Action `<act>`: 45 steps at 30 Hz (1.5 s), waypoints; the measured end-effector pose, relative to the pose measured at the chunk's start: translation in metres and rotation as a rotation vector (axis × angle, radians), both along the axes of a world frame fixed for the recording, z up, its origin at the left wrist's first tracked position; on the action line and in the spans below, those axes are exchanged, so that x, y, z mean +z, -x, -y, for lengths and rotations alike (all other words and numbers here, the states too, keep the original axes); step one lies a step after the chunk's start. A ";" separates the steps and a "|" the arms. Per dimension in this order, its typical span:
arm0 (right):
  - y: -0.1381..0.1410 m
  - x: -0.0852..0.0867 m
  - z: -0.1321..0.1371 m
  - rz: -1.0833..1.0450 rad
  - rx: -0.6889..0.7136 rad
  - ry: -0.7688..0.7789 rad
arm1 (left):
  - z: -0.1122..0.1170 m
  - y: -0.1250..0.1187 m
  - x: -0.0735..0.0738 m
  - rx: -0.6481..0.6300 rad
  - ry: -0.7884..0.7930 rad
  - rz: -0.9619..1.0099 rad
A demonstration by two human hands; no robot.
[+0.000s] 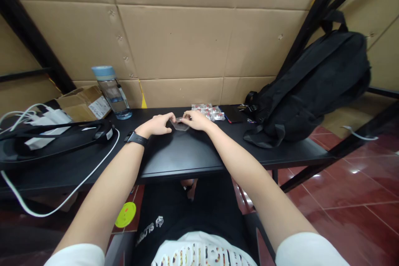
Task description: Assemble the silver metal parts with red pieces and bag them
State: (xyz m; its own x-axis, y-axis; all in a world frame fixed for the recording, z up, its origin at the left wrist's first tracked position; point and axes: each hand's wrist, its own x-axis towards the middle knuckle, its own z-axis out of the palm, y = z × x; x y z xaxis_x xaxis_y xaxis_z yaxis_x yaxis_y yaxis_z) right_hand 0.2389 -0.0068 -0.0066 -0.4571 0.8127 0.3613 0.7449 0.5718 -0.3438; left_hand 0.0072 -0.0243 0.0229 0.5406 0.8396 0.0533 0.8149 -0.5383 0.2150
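Note:
Both my hands meet at the far middle of the black desk (pixel 187 153). My left hand (pixel 157 125), with a black watch on its wrist, pinches the left end of a small clear plastic packet (pixel 181 124). My right hand (pixel 195 120) pinches the packet's right end, fingers curled. The packet lies on or just above the desk top; what is in it is too small to make out. Just behind my right hand lies a heap of small clear packets with red and white contents (pixel 208 112).
A black backpack (pixel 314 87) leans at the right end of the desk, a dark flat thing (pixel 233 114) beside it. At the left stand a water bottle (pixel 111 91), a cardboard box (pixel 82 102), white cables (pixel 62 199) and a black oval object (pixel 46 143). Cardboard wall behind.

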 end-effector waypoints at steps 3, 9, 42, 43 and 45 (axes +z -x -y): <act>-0.014 -0.001 -0.006 -0.068 0.073 0.025 | -0.001 -0.002 -0.005 -0.001 -0.044 -0.008; -0.013 -0.011 -0.013 0.017 0.143 0.022 | -0.003 -0.014 -0.016 0.058 -0.152 -0.040; -0.015 -0.011 -0.016 -0.302 0.137 0.243 | -0.005 -0.025 -0.025 0.155 -0.148 0.206; -0.017 -0.011 -0.017 -0.340 0.140 0.260 | -0.006 -0.024 -0.025 0.179 -0.147 0.216; -0.019 -0.012 -0.018 -0.363 0.109 0.263 | -0.008 -0.024 -0.026 0.244 -0.137 0.231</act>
